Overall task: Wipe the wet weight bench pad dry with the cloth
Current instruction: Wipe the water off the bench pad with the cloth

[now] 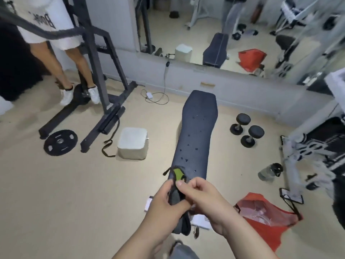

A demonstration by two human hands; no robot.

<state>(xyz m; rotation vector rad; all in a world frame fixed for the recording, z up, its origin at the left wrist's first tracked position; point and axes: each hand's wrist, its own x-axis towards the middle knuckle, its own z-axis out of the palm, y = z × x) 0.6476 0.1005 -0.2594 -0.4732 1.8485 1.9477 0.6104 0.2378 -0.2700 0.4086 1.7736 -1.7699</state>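
The dark blue bench pad (197, 131) runs away from me down the middle of the view, dotted with small dark wet spots. Both my hands are together over its near end. My left hand (164, 200) grips a dark grey folded cloth (175, 197) that has a green tab and a black cord at its top. My right hand (201, 195) pinches the cloth's upper edge with thumb and forefinger. The cloth's lower part hangs down below my hands and hides the pad's near end.
A grey cushion block (133, 144) sits left of the bench, two dumbbells (246, 130) right of it. A red bag (265, 219) and a water bottle (269, 171) lie at the near right. A rack (97, 71), a weight plate (60, 142) and a person's legs (74, 68) stand at the left.
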